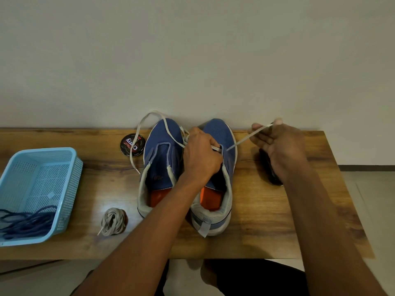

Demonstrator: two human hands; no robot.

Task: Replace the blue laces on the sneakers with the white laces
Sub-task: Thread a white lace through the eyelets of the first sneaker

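Rightward, right hand (277, 146) pinching white lace (249, 138) taut

Dim, soft indoor light; glare on table (119, 195); wide-angle bending at edges.

Bare table (267, 221) right of sneakers (215, 167); basket (64, 189), tin (132, 145) crowd left

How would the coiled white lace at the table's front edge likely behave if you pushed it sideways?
The coiled white lace would probably slide easily, looking light. It is soft and loosely wound, so it would likely deform or unravel; one loose end already trails. It seems unlikely to roll, lying flat on the wooden table.
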